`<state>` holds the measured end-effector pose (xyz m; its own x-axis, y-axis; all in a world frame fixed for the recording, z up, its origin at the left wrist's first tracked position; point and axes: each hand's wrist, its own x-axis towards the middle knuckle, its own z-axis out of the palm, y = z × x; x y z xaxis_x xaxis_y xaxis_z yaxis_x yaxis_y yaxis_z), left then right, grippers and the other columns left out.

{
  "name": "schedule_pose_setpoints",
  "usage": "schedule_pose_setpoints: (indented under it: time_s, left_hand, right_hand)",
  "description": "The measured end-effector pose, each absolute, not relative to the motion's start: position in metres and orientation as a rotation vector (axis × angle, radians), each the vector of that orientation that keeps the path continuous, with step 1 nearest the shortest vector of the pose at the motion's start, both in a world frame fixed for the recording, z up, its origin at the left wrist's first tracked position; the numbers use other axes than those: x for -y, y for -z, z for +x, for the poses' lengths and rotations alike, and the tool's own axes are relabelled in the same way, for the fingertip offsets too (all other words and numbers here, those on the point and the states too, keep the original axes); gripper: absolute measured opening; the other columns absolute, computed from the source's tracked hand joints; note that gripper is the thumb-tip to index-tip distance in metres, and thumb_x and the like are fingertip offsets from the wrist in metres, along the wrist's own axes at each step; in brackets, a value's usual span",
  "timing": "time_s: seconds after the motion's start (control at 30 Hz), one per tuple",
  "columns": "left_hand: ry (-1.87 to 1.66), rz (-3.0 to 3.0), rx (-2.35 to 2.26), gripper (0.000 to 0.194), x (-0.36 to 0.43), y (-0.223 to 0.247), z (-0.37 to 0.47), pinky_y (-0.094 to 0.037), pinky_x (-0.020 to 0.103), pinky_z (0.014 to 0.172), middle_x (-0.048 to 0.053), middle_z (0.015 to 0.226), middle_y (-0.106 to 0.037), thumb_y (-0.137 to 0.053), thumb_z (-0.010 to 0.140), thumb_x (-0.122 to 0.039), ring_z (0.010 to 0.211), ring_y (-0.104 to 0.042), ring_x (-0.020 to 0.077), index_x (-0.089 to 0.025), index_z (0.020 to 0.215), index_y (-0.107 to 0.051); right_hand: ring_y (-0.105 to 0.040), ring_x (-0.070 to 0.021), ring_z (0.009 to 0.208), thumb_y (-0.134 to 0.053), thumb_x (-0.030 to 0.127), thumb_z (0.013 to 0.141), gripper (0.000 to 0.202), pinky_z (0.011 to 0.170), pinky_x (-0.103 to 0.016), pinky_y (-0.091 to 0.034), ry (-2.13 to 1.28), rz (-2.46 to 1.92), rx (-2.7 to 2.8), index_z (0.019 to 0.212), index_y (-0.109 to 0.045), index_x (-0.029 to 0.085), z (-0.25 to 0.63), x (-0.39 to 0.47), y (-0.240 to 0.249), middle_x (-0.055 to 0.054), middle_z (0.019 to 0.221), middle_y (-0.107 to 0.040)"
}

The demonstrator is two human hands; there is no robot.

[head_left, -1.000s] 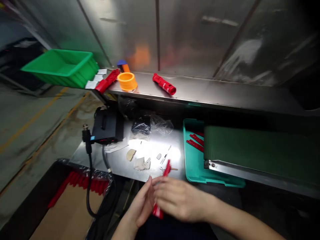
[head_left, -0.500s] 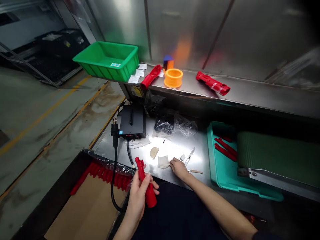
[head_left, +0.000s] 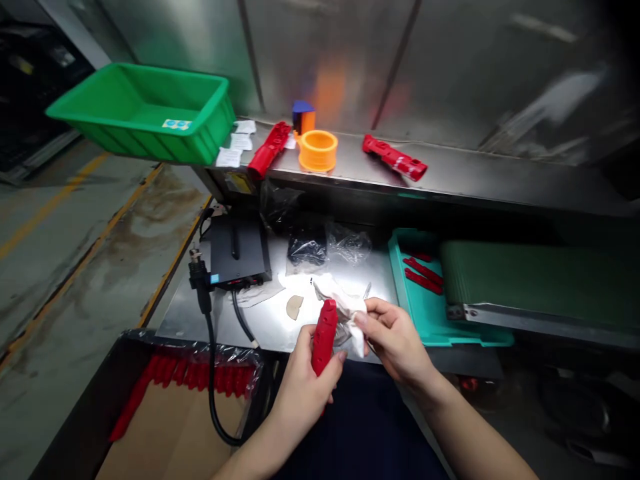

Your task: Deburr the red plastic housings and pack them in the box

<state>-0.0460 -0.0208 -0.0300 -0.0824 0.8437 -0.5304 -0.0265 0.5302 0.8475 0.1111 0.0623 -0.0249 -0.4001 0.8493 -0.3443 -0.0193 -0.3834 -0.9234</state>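
Observation:
My left hand (head_left: 305, 380) is wrapped round a red plastic tube-like part (head_left: 325, 333), its slimmer end tilted up and away from me. Beside it my right hand (head_left: 397, 340) pinches a white cloth (head_left: 350, 310) that hangs in loose folds close to the red part. Whether cloth and part touch I cannot tell. Both hands are over the front of the metal bench (head_left: 270, 333). Behind them on the bench lies a small beige rounded piece (head_left: 295, 307). The tip of a slim knife (head_left: 368, 291) shows past the cloth.
A black box unit (head_left: 237, 250) and a thick-cabled black connector (head_left: 201, 283) stand left. The shelf holds a green bin (head_left: 145, 127), an orange ring (head_left: 318, 152) and red parts (head_left: 395, 159). A teal tray (head_left: 415, 313) meets a green belt (head_left: 540, 283). More red parts fill a carton (head_left: 170, 420).
My right hand has lifted the white cloth off the bench and brought it to the red part. My left hand has raised and turned that part. The view has shifted right.

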Motion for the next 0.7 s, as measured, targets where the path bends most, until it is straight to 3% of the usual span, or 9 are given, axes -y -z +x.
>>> schedule_pose_setpoints:
  time_s: [0.13,0.3,0.37,0.47,0.63,0.7]
  left_hand:
    - [-0.800,0.840,-1.448,0.027,0.017,0.015,-0.013,-0.045,0.024,0.038,-0.004,0.071,-0.059,-0.062,0.093,-0.041,0.042,-0.051,0.0120,-0.022,0.111,-0.054]
    - [-0.821,0.939,-1.450,0.031,0.009,0.003,0.018,-0.051,0.027,0.048,0.002,0.075,-0.065,-0.064,0.092,-0.042,0.059,-0.062,0.0197,-0.023,0.116,-0.058]
    - [-0.821,0.946,-1.457,0.030,0.005,0.000,0.028,-0.052,0.027,0.051,0.002,0.078,-0.065,-0.064,0.092,-0.043,0.064,-0.063,0.0206,-0.023,0.114,-0.059]
    - [-0.788,0.928,-1.459,0.030,-0.001,-0.003,0.042,-0.050,0.025,0.047,0.000,0.076,-0.061,-0.063,0.094,-0.044,0.056,-0.057,0.0161,-0.022,0.115,-0.057]
    - [-0.734,0.839,-1.434,0.038,-0.003,-0.007,0.055,-0.047,0.022,0.041,-0.004,0.071,-0.055,-0.064,0.093,-0.048,0.047,-0.051,0.0122,-0.023,0.120,-0.052]
    - [-0.731,0.809,-1.425,0.040,-0.003,-0.009,0.057,-0.047,0.022,0.040,-0.004,0.067,-0.054,-0.065,0.092,-0.049,0.046,-0.052,0.0129,-0.023,0.121,-0.053]
  right_hand:
    - [-0.064,-0.0130,0.063,-0.084,0.037,0.083,0.026,0.059,-0.023,-0.053,-1.785,-1.026,1.158,0.092,-0.067,0.021,0.132,-0.058,-0.003,0.002,0.074,-0.065]
    - [-0.061,-0.0123,0.080,-0.075,0.020,0.090,0.006,0.068,-0.022,-0.052,-1.397,-0.998,1.338,0.088,-0.069,0.022,0.164,-0.061,-0.012,0.000,0.090,-0.059]
    - [-0.060,-0.0131,0.086,-0.071,0.017,0.092,0.008,0.071,-0.022,-0.052,-1.305,-0.966,1.367,0.089,-0.067,0.023,0.176,-0.064,-0.013,0.000,0.095,-0.057]
    - [-0.060,-0.0117,0.080,-0.065,0.015,0.095,0.010,0.070,-0.022,-0.053,-1.323,-0.922,1.296,0.094,-0.062,0.025,0.188,-0.068,-0.012,0.001,0.094,-0.058]
    - [-0.066,-0.0151,0.088,-0.069,0.018,0.095,0.032,0.079,-0.026,-0.057,-1.338,-0.938,1.294,0.123,-0.063,0.031,0.204,-0.072,-0.010,-0.001,0.104,-0.068]
    - [-0.065,-0.0162,0.090,-0.070,0.020,0.095,0.034,0.080,-0.028,-0.057,-1.319,-0.911,1.399,0.127,-0.067,0.031,0.210,-0.074,-0.011,-0.003,0.108,-0.068]
